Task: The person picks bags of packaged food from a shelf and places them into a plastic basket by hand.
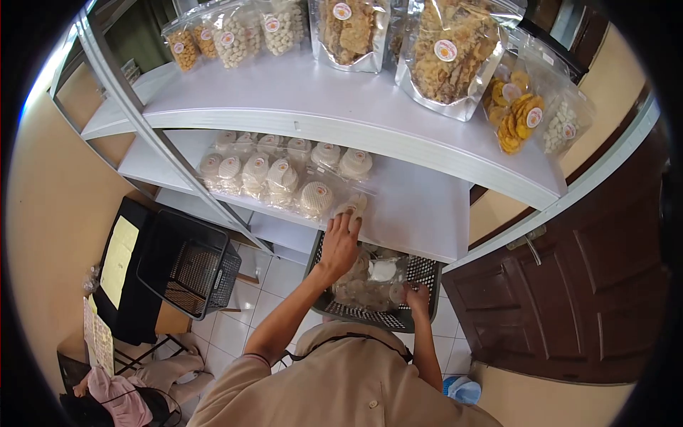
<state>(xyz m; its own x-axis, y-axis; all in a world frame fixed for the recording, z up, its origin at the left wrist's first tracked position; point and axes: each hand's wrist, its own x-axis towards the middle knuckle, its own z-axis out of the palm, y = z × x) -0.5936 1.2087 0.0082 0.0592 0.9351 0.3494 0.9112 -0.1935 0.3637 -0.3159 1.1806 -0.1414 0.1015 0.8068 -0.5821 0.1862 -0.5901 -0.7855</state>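
My left hand [340, 245] reaches to the front edge of the middle shelf, its fingers closed over a clear bag of round white crackers [353, 205]. More bags of white crackers [282, 176] with round stickers stand in rows to the left of it. Below the shelf edge is a dark plastic basket [421, 273] holding several similar clear bags [363, 288]. Inside its right part, my right hand [417, 295] has its fingers curled at the edge of a clear bag; the fingertips are partly hidden.
Snack pouches [441, 53] line the upper shelf [313, 99], which overhangs the middle shelf [420, 192]. Another dark basket [188, 274] stands at left, by a black-covered table [131, 213]. A person [121, 398] sits at lower left. A brown door [562, 292] is at right.
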